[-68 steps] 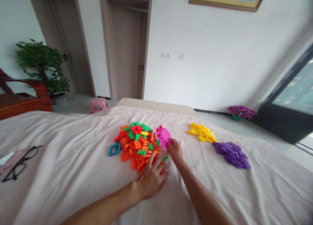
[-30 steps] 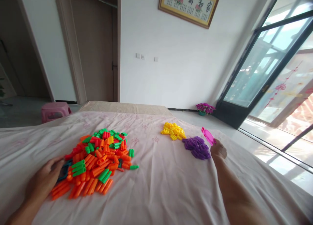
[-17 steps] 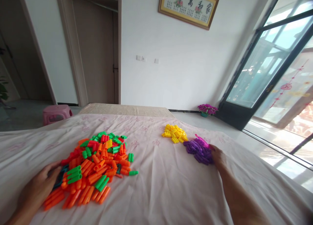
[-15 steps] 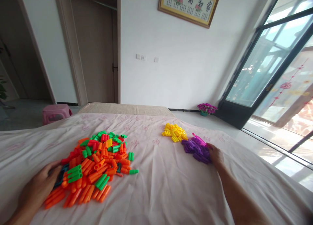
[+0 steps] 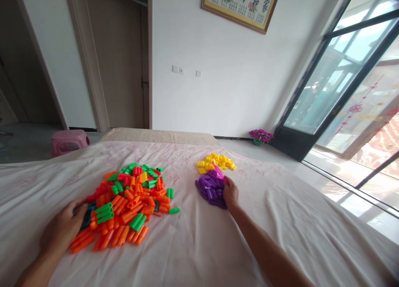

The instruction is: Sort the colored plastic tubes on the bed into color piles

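Observation:
At the near left edge of a heap of orange, green and red plastic tube-shaped toy blocks (image 5: pixel 131 206), my left hand (image 5: pixel 64 224) has its fingers curled round a dark teal block (image 5: pixel 88 215). Part of that block is hidden by the fingers and the heap. My right hand (image 5: pixel 231 192) is closed on a slim pink block (image 5: pixel 218 171) that sticks up past the fingertips. The same hand touches the right side of a purple block pile (image 5: pixel 212 188). Just behind the purple pile lies a yellow block pile (image 5: pixel 215 164), close against it.
A pale flowered cloth (image 5: pixel 187 233) covers the surface, wrinkled on the right. Beyond it stand a pink plastic stool (image 5: pixel 70 141) at left and a pot of magenta flowers (image 5: pixel 261 136) at right. A glass door (image 5: pixel 314 95) is on the right.
My right hand has moved left with the pink block, and the purple pile has shifted left, now in front of the yellow pile. My left hand keeps its place at the heap.

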Demonstrator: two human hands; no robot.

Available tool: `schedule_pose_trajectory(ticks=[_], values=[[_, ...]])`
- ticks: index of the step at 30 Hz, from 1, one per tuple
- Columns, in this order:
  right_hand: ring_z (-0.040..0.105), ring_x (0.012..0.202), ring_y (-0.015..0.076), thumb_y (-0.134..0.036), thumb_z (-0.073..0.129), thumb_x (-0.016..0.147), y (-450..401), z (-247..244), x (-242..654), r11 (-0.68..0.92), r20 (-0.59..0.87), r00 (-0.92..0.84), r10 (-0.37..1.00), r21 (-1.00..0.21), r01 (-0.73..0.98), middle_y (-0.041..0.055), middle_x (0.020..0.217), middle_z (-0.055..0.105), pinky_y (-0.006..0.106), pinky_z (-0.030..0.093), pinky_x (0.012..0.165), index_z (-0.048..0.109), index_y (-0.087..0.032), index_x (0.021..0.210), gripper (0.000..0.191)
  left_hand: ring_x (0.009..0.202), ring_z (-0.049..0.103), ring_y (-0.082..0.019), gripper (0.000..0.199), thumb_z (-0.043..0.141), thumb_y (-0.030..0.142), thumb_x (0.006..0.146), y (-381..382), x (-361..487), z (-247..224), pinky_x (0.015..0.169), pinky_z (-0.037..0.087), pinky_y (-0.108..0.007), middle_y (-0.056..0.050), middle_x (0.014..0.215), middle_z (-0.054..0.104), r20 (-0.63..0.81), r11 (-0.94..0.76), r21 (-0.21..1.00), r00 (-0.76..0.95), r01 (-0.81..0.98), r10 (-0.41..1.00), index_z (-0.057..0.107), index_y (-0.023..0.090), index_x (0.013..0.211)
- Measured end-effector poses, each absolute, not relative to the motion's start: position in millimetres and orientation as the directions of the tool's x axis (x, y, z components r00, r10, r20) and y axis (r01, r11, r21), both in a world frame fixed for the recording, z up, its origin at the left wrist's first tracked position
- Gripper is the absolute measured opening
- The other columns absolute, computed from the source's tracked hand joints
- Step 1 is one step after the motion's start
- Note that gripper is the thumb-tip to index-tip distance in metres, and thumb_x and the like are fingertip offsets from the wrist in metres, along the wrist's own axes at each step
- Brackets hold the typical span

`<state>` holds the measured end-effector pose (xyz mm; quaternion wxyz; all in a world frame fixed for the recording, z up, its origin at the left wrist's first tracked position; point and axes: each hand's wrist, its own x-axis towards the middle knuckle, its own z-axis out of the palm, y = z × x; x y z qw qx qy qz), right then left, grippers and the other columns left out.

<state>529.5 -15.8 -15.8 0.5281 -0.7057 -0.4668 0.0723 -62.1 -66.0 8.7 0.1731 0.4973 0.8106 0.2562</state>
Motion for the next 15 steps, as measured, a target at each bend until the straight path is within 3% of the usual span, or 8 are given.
schedule_pose_trajectory(ticks=[5,11,15], values=[[0.067,0.106,0.0273,-0.041,0.047,0.087,-3.9,-15.2,416.3,0.159,0.389,0.49,0.78,-0.88,0.447,0.0086,0.112,0.075,0.041,0.048,0.101,0.073,-0.018,0.114,0.044,0.087,0.067,-0.031,0.059,0.035,0.058,0.092,-69.7,-60.2,12.5,0.07,0.047,-0.034,-0.014,0.108,0.073,-0.015,0.364,0.597,-0.443,0.715,0.896,0.062,0.022,0.132],[0.068,0.107,0.021,-0.033,0.049,0.092,15.1,10.9,393.7,0.147,0.404,0.394,0.826,-0.828,0.541,-0.0084,0.113,0.075,0.03,0.05,0.092,0.072,-0.029,0.118,0.035,0.094,0.068,-0.03,0.058,0.035,0.056,0.093,-70.5,-60.8,12.9,0.073,0.048,-0.033,-0.013,0.111,0.073,-0.014,0.336,0.619,-0.418,0.71,0.908,0.061,0.022,0.132],[0.064,0.113,0.0214,-0.031,0.043,0.096,30.0,39.8,481.3,0.001,0.391,0.56,0.73,-0.82,0.572,0.0056,0.126,0.071,0.029,0.047,0.097,0.065,-0.019,0.13,0.042,0.094,0.069,-0.031,0.056,0.036,0.055,0.093,-69.1,-60.1,12.1,0.073,0.049,-0.034,-0.013,0.111,0.074,-0.011,0.343,0.623,-0.431,0.703,0.902,0.062,0.022,0.131]])
